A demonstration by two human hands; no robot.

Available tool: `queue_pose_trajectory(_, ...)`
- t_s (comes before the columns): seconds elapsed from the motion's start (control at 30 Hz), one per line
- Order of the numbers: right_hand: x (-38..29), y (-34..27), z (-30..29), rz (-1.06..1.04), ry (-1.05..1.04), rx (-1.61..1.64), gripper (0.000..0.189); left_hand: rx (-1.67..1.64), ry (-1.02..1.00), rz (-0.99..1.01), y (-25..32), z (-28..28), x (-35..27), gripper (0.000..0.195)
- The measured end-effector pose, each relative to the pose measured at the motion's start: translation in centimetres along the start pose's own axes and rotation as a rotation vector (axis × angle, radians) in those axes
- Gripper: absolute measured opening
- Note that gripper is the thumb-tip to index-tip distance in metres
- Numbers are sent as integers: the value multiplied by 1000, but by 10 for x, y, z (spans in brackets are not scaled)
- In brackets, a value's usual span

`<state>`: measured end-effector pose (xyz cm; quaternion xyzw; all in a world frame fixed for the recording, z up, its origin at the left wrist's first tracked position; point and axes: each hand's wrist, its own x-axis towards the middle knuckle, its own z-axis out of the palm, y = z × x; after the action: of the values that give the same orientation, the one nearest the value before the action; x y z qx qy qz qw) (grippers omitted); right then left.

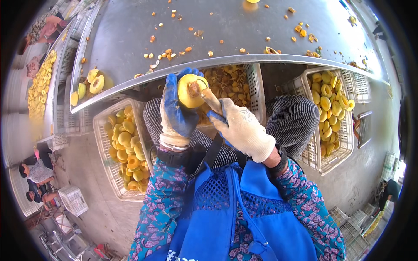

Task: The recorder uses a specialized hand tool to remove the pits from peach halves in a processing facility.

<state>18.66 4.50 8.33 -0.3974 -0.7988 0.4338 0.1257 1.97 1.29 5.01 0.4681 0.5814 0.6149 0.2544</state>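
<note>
My left hand (179,109), in a white glove with blue-coated palm and fingers, cups a halved yellow peach (187,100). The cut face is up, with torn brown flesh around the pit cavity. My right hand (243,127), gloved alike, is closed around the wooden handle (211,100) of a pitting tool. Its thin curved metal loop meets the peach at the cavity; how deep it sits is hidden. Below the peach, between my knees, a white plastic crate (258,88) holds brown pits and scraps.
A metal worktable (183,19) with a raised rim carries scattered pit fragments and several peach halves (97,84). Crates of peach halves stand at left (107,163) and right (339,160). Several people sit farther off at left; another person (390,191) is at far right.
</note>
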Motion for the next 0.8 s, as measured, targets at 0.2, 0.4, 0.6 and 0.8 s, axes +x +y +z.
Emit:
queue_pose_trajectory(0.2, -5, -10, 12, 8, -32, -52, 33, 156, 8, 164, 8, 2, -8, 35)
queue_pose_trajectory(0.4, -16, -18, 26, 114, -169, -31, 31, -303, 125, -291, 5, 9, -11, 52)
queue_pose_trajectory(0.6, -16, 1, 39, 75, -145, 74, 30, -576, 200, -518, -5, 9, -11, 48)
queue_pose_trajectory(0.8, -11, 3, 46, 139, -121, 132, 31, -399, 256, -427, -7, 14, -14, 44)
